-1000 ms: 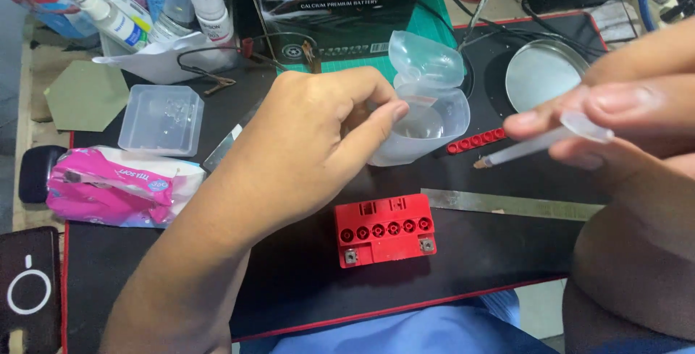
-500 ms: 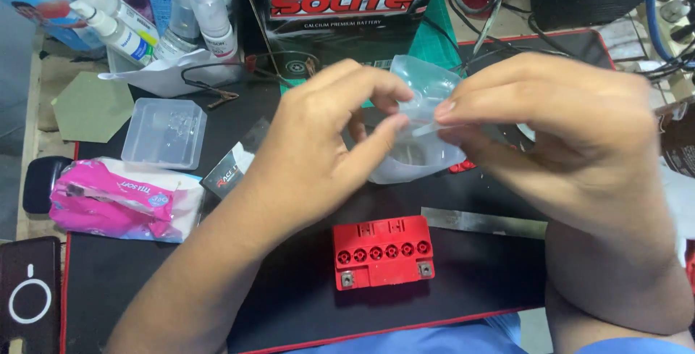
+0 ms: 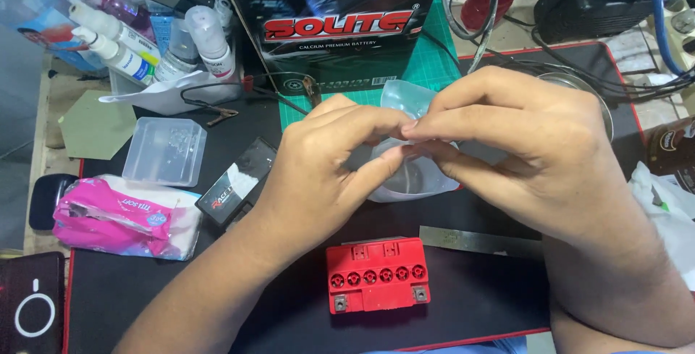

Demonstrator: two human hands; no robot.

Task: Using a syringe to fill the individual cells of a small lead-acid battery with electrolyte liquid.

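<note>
Both hands meet over a small translucent plastic tub (image 3: 409,180) with a hinged lid, which sits on the black mat (image 3: 463,303) near the middle of the bench. The left hand (image 3: 326,166) curls in from the near left, thumb and forefinger pinched together at the tub's rim. The right hand (image 3: 521,144) arches over from the right, fingertips pressed against those of the left; whatever small thing they nip between them is hidden. The tub's walls are thin, cloudy and rounded.

Just near of the hands lies a red battery (image 3: 378,274), a flat rectangular block with a row of six round ports and two metal terminals. A steel ruler (image 3: 478,240) lies to its right. To the left are a clear square lidded box (image 3: 165,151) and a soft pink tissue pack (image 3: 127,216). A glossy black carton (image 3: 340,21) stands at the far side.
</note>
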